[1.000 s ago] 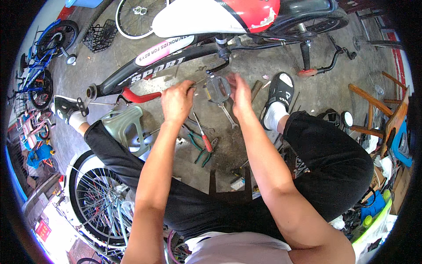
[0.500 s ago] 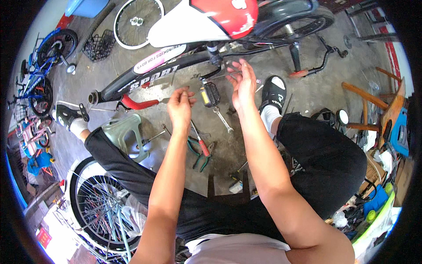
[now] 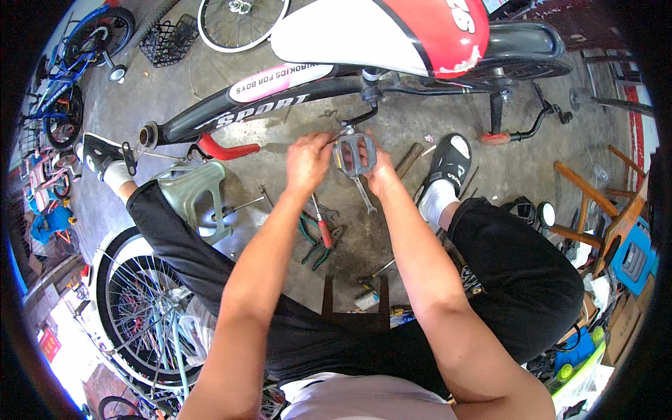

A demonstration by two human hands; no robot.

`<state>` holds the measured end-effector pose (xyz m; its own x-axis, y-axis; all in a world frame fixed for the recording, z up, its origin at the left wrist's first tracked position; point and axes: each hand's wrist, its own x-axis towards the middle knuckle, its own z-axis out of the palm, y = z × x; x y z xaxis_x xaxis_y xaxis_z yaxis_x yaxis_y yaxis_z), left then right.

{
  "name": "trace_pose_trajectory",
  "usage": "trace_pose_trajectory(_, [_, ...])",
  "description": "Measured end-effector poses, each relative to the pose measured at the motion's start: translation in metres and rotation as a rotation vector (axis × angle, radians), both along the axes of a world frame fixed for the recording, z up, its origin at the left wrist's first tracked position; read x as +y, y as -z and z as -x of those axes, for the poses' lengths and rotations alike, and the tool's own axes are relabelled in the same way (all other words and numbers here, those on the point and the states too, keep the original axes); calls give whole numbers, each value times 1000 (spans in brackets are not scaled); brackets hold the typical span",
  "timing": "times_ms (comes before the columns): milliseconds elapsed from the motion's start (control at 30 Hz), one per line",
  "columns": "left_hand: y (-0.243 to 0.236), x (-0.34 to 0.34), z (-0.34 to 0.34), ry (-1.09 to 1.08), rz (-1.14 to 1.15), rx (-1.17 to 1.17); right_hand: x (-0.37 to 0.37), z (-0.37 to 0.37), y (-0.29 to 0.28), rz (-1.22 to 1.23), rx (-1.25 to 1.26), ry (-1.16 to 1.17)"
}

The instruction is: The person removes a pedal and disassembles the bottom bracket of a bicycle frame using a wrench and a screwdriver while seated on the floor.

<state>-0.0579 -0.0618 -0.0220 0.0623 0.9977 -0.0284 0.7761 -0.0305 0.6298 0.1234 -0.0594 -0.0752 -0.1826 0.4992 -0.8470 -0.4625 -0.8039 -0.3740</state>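
One bicycle (image 3: 185, 128) with a black metal frame and a white-and-red saddle (image 3: 364, 31) spans the top; white capitals mark the frame, dark print its pink-and-white sticker (image 3: 280, 78). The left hand (image 3: 308, 164) bunches its fingertips at the left edge of one grey plastic pedal (image 3: 355, 152), at the crank's end; whether they grip, I cannot tell. The half-curled right hand (image 3: 381, 170) clasps its right side. Below lie one pair of green-handled pliers (image 3: 321, 259), one red-handled screwdriver (image 3: 325, 234) and, nearest the pedal, one silver wrench (image 3: 366, 196).

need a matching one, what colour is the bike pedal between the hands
The pedal is mostly grey, showing best in the head view.
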Motion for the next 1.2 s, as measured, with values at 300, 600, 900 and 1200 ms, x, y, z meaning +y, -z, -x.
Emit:
trace_pose_trajectory(300, [-213, 4, -18, 178, -60, -199, 6, -13, -75, -417, 301, 510])
trace_pose_trajectory(600, [-38, -39, -12, -463, 353, -741, 57, -26, -75, -512, 193, 297])
trace_pose_trajectory(900, [52, -79, -15, -548, 639, -703, 16, -34, -35, -289, -137, 493])
trace_pose_trajectory(1200, [54, -68, -6, -509, 178, 343, -46, -2, -34, -91, -312, 102])
